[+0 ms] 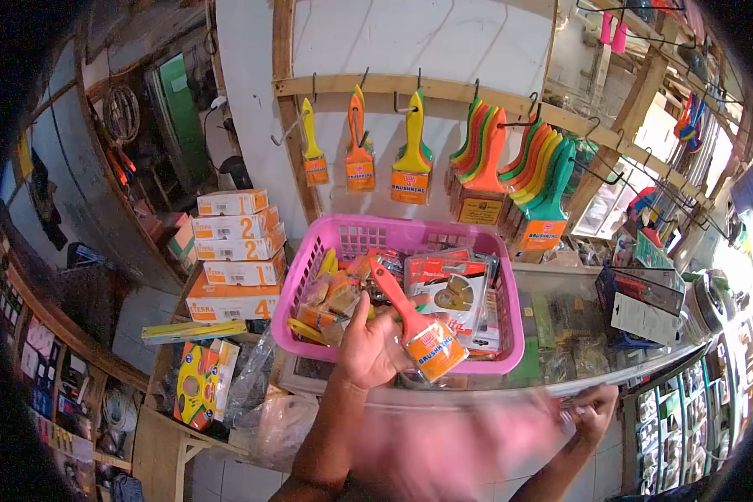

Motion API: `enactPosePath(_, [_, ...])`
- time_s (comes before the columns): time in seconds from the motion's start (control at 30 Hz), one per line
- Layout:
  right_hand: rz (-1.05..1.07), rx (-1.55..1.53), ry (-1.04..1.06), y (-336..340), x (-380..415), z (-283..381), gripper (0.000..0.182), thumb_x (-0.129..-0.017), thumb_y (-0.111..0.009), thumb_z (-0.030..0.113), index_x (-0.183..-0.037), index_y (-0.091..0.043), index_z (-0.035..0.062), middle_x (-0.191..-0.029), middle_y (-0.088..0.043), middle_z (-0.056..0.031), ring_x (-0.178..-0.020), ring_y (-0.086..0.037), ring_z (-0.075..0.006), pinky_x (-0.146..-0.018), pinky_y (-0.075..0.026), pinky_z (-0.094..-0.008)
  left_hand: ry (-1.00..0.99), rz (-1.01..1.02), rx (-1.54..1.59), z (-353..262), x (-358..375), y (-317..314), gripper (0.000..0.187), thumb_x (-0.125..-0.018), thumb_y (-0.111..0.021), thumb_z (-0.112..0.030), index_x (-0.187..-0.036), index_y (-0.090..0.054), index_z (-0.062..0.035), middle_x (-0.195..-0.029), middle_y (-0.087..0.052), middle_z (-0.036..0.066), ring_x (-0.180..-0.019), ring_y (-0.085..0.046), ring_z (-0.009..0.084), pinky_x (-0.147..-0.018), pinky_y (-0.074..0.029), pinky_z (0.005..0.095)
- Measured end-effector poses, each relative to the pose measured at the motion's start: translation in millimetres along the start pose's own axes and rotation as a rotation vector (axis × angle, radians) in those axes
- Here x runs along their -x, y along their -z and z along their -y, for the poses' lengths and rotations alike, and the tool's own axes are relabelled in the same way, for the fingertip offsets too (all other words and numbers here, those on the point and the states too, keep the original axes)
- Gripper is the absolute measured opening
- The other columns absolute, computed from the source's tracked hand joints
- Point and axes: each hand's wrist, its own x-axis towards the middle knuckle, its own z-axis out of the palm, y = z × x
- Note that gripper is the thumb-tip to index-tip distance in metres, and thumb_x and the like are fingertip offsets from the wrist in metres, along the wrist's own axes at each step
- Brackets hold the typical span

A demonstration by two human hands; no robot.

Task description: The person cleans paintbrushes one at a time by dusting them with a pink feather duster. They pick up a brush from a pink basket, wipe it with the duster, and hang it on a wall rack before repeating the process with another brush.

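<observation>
My left hand [372, 343] holds a red-handled paintbrush [435, 343] in an orange BRUSHKING sleeve, over the front of a pink basket [514, 335]. A bit of green shows behind the red handle at the fingers. Inside the basket lie brushes with yellow handles and a white Makita package [452, 293]. At the lower right my right hand [590, 412] has its fingers curled around a blurred pink cloth [477, 439], which spreads leftward below the basket.
Paintbrushes [412, 151] hang from hooks on a wooden rail [452, 94] behind the basket. Orange and white boxes [236, 272] are stacked at the left. A glass counter [560, 326] holds goods at the right, with packaged items [644, 305] on top.
</observation>
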Motion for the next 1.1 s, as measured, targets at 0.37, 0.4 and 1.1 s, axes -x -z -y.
enactPosePath(0.37, [0.033, 0.111, 0.108, 37.6, 3.0, -34.3, 0.038, -0.068, -0.083, 0.035, -0.066, -0.065, 0.0019, -0.054, -0.051, -0.0014, -0.046, -0.046, -0.0136, -0.046, -0.034, -0.0277, -0.023, -0.039, -0.141, 2.3, -1.0, -7.4, 0.092, -0.094, -0.018, -0.074, -0.15, -0.026, -0.0024, -0.149, -0.034, 0.031, -0.137, -0.039, 0.0437, -0.108, -0.035, 0.0585])
enactPosePath(0.4, [0.15, -0.034, 0.157, 43.6, 6.5, -39.3, 0.037, -0.068, -0.083, 0.034, -0.066, -0.065, 0.002, -0.055, -0.051, -0.0018, -0.046, -0.045, -0.0136, -0.047, -0.033, -0.0274, -0.03, -0.053, -0.149, 2.2, -0.9, -8.0, 0.092, -0.094, -0.018, -0.074, -0.15, -0.025, -0.0025, -0.149, -0.033, 0.031, -0.137, -0.038, 0.0438, -0.108, -0.035, 0.0592])
enactPosePath(1.1, [-0.105, -0.084, -0.093, 4.3, 7.9, -16.0, 0.036, -0.065, -0.085, 0.029, -0.066, -0.066, -0.0017, -0.059, -0.062, -0.0065, -0.053, -0.06, -0.0138, -0.053, -0.047, -0.0255, -0.022, -0.041, 0.078, 0.5, 1.3, 8.5, 0.084, -0.097, -0.02, -0.068, -0.149, -0.03, -0.0016, -0.148, -0.038, 0.028, -0.133, -0.044, 0.0423, -0.108, -0.035, 0.0582])
